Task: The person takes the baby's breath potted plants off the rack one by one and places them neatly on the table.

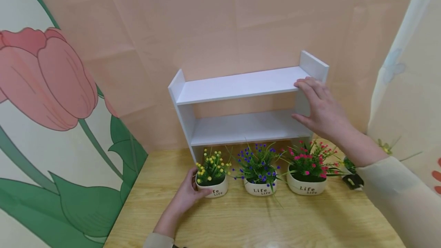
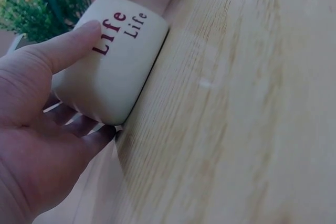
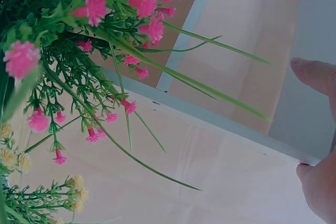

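Around the left side of a white oval flowerpot (image 1: 222, 188) with small yellow flowers (image 1: 215, 165) curls my left hand (image 1: 186, 196). Its thumb lies across the front by the printed "Life"; in the left wrist view the fingers reach around the side near the pot's base (image 2: 126, 82). My right hand (image 1: 322, 106) is at the right end of a white two-tier shelf (image 1: 241, 85). Its fingers rest on the upper board near the front edge, with the thumb spread apart below. The right wrist view shows parts of this hand (image 3: 317, 192) beside the shelf's panel edge (image 3: 231, 127).
Two more "Life" pots stand in a row before the shelf: one with blue flowers (image 1: 260, 188), one with pink flowers (image 1: 306, 186). A small dark object (image 1: 353, 181) lies under the right forearm. All stand on a wooden table (image 1: 220, 225) against a pinkish backdrop (image 1: 206, 18).
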Available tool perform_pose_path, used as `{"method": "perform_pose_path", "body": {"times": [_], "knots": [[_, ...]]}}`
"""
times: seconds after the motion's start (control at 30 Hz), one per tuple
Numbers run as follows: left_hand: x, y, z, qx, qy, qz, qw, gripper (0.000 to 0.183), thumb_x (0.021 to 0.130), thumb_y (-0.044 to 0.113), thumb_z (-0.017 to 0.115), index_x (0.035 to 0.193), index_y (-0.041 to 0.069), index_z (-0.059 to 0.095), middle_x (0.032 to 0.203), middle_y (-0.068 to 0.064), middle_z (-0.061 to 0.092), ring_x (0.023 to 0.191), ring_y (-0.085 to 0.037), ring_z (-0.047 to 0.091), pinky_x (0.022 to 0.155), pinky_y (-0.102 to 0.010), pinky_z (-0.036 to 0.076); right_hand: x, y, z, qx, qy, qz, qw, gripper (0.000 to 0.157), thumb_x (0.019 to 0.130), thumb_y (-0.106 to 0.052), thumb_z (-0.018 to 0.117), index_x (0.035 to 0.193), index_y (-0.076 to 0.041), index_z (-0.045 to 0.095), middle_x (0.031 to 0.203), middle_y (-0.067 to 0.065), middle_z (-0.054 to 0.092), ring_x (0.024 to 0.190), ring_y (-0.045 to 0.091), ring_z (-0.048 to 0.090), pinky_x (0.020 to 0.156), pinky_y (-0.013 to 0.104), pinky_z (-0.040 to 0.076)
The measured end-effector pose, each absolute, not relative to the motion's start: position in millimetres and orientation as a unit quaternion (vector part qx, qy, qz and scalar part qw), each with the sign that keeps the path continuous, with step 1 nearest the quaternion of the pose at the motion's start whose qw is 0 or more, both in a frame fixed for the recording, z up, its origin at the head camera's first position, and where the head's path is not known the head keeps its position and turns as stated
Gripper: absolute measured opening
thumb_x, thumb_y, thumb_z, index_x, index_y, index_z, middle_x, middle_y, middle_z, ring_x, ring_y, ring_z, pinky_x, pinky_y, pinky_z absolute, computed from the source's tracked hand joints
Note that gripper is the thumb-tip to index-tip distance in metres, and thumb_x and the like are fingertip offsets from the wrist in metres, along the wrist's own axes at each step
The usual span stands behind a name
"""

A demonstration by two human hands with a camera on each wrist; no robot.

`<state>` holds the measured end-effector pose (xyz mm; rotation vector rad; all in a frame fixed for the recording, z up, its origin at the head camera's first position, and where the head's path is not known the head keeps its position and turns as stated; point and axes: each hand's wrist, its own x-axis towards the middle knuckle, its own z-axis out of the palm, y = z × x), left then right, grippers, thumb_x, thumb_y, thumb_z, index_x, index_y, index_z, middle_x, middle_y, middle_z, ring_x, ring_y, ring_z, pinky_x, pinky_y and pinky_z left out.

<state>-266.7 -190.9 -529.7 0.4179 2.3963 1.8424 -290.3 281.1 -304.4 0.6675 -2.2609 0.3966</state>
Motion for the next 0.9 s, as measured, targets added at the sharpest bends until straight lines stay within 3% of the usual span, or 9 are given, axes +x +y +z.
{"method": "perform_pose_path", "body": {"times": [0.27,0.43,0.6,0.9], "knots": [[-265,-193,-526,0.142,0.780,0.608,0.046,0.108,0.087,0.008,0.095,0.169,0.000,0.026,0.170,-0.029,0.038,0.158,-0.047,0.037,0.129,-0.057,0.029,-291,280,-304,0.268,-0.876,0.152,0.372,0.106,0.073,-0.004,0.102,0.161,-0.001,0.043,0.162,0.029,0.042,0.156,0.050,0.032,0.136,0.054,0.019],[-260,-194,-519,0.147,0.790,0.593,0.040,0.115,0.086,0.014,0.096,0.173,0.000,0.020,0.176,-0.030,0.026,0.161,-0.052,0.027,0.128,-0.061,0.027,-291,280,-303,0.274,-0.874,0.150,0.373,0.106,0.072,-0.005,0.102,0.160,0.000,0.044,0.162,0.029,0.042,0.156,0.050,0.032,0.136,0.054,0.019],[-255,-196,-506,0.135,0.806,0.574,0.049,0.121,0.086,0.020,0.096,0.177,0.013,0.016,0.180,-0.023,0.017,0.159,-0.057,0.026,0.125,-0.063,0.034,-290,281,-303,0.278,-0.873,0.154,0.371,0.108,0.073,-0.005,0.102,0.162,0.001,0.042,0.163,0.028,0.041,0.160,0.048,0.027,0.136,0.054,0.016],[-246,-194,-474,0.141,0.846,0.513,0.010,0.118,0.090,0.030,0.095,0.178,0.022,0.017,0.182,-0.018,0.015,0.158,-0.060,0.024,0.122,-0.073,0.033,-282,277,-303,0.251,-0.887,0.139,0.361,0.112,0.083,-0.014,0.098,0.171,0.000,0.030,0.176,0.025,0.029,0.166,0.046,0.015,0.136,0.056,0.011]]}}
